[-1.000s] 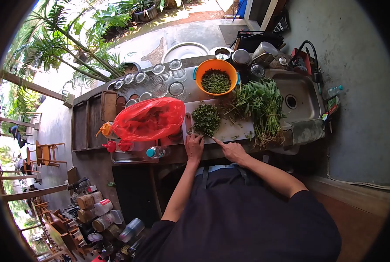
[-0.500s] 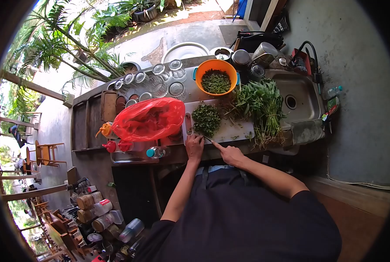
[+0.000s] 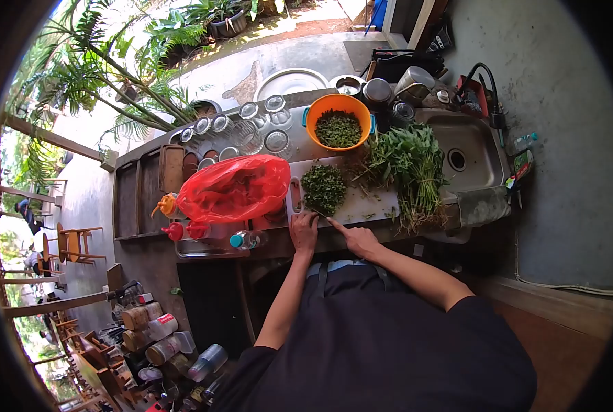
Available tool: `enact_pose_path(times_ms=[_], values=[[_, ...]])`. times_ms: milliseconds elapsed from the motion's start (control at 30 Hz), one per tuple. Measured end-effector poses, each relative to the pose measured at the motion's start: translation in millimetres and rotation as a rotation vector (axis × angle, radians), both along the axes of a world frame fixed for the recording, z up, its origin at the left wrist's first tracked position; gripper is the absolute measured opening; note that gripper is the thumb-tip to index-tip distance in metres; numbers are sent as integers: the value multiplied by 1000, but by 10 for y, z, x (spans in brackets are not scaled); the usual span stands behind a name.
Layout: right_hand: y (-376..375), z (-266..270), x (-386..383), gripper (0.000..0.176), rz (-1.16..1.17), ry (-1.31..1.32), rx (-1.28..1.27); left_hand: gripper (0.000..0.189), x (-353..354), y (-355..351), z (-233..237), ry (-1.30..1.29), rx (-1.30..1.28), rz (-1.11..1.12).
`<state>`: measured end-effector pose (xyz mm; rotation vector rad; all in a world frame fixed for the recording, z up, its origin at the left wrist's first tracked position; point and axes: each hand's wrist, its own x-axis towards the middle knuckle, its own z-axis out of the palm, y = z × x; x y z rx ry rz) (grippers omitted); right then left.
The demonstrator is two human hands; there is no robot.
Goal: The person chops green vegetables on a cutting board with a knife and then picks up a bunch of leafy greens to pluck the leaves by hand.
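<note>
My left hand [image 3: 304,232] is at the near edge of the white cutting board [image 3: 368,206], its fingers curled down on leafy greens [image 3: 313,212], which they largely hide. In my right hand [image 3: 360,242] is a knife [image 3: 325,217], with the index finger stretched along it. Its blade points toward the left fingertips, and only a short piece shows. Just beyond the hands, a heap of chopped greens [image 3: 323,187] lies on the board. A bundle of long-stemmed greens with roots [image 3: 411,168] rests across the board's right side.
An orange basin [image 3: 339,103] holding cut leaves stands behind the board. To the left are a red plastic bag [image 3: 234,187], a bottle with a teal cap [image 3: 249,239] and several upturned glasses [image 3: 277,141]. A metal sink [image 3: 468,144] is at the right.
Both hands stay at the board's near edge, with only slight shifts of the fingers and knife. The heap, bundle and basin look the same.
</note>
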<state>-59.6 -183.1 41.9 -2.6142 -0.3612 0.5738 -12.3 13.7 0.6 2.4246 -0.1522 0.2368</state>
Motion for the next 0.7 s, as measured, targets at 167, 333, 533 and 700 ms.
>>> enact_pose_path(times_ms=[167, 333, 533, 700], values=[[-139, 79, -77, 84, 55, -2, -79, 11, -6, -24, 37, -6, 35, 38], [-231, 325, -44, 81, 78, 51, -134, 12, -30, 6, 66, -39, 44, -22], [-168, 341, -15, 76, 45, 23, -73, 12, -16, -1, 1, -37, 1, -49], [-100, 441, -6, 71, 30, 45, -52, 11, 0, -52, 1, -10, 39, -12]])
